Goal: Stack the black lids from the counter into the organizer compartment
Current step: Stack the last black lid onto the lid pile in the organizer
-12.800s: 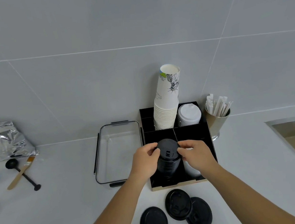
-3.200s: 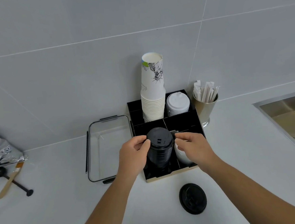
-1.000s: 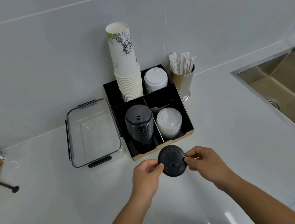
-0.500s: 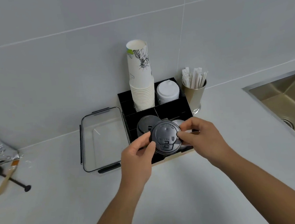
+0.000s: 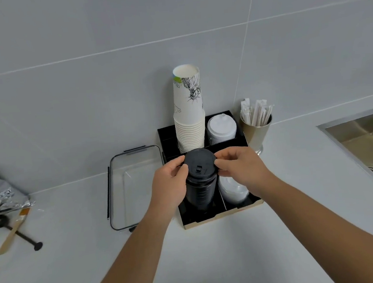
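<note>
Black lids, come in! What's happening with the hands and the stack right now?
Left hand and right hand: grip on top lid. Lid on black stack in organizer. No lids showing on counter. Nothing blocking.

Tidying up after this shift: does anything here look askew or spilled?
Nothing spilled. The black lid stack stands straight in the organizer, both hands on its top lid. The paper cups lean slightly.

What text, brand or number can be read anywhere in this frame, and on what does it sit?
None can be read.
Top paper cup: a black line drawing and a green patch; any lettering is too small to make out.
Top black lid, held at its rim between left hand and right hand: moulded relief only, no legible marks.
Wrapped sticks: blank as far as shows.
</note>
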`<state>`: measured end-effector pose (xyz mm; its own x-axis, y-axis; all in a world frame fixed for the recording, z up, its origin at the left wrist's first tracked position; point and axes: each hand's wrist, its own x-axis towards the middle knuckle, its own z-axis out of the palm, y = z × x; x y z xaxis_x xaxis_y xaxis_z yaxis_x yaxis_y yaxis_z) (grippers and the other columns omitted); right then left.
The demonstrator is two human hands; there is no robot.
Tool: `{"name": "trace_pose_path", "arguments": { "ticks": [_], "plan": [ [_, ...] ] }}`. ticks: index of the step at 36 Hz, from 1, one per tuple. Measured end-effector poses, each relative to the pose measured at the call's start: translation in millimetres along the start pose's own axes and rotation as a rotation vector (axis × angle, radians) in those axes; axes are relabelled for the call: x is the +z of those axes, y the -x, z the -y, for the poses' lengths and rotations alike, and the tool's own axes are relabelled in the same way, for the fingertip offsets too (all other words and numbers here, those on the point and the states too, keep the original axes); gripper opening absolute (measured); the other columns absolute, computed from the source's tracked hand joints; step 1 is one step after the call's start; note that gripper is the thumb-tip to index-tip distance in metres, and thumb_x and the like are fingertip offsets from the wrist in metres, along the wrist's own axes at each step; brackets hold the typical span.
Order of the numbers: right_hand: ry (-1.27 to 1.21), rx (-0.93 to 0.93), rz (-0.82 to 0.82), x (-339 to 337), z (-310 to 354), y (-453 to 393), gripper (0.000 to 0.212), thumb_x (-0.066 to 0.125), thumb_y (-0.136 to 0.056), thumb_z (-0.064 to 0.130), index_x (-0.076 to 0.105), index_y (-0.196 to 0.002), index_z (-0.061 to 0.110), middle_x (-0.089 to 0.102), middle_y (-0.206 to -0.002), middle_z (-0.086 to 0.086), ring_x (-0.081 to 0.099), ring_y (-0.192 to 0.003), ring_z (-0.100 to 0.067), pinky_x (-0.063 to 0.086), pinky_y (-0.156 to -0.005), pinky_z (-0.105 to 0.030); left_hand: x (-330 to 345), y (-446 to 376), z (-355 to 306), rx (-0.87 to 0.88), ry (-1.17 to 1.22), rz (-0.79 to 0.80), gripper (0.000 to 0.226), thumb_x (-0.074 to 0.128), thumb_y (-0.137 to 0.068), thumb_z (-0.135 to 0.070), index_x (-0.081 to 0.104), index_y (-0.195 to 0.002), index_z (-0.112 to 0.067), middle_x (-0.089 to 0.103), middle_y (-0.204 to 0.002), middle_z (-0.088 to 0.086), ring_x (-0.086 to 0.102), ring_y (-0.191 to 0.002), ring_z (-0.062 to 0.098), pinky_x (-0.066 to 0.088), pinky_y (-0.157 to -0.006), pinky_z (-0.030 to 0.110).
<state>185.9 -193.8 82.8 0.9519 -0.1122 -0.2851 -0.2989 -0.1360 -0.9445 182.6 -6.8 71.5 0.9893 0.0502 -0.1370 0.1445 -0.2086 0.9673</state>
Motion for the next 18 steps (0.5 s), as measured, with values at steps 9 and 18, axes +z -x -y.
{"name": "trace_pose_path", "arguments": {
  "ticks": [9, 18],
  "plan": [
    [0.066, 0.029, -0.030, 1.2, -9.0, -10.6, 0.010, 0.072, -0.085, 0.005, 0.078, -0.089, 0.011, 0.077, -0.088, -0.009, 0.072, -0.076, -0.014, 0.059, -0.068, -0.020, 3.2, -6.7, 15.4, -0.066, -0.069, 0.016, 0.034, 0.059, -0.090, -0.023, 0.066, -0.123, -0.026, 0.071, -0.111, -0.019, 0.063, -0.105, -0.001, 0.048, -0.095, 0.025],
    [0.089, 0.053, -0.027, 5.3, -17.5, -17.9, 0.015, 0.072, -0.085, 0.006, 0.078, -0.099, 0.007, 0.077, -0.093, -0.011, 0.074, -0.084, -0.021, 0.061, -0.075, -0.028, 2.6, -7.9, 25.4, -0.072, -0.083, 0.019, 0.034, 0.059, -0.090, -0.024, 0.065, -0.124, -0.027, 0.070, -0.116, -0.013, 0.063, -0.109, 0.002, 0.048, -0.101, 0.033]
  ]
}}
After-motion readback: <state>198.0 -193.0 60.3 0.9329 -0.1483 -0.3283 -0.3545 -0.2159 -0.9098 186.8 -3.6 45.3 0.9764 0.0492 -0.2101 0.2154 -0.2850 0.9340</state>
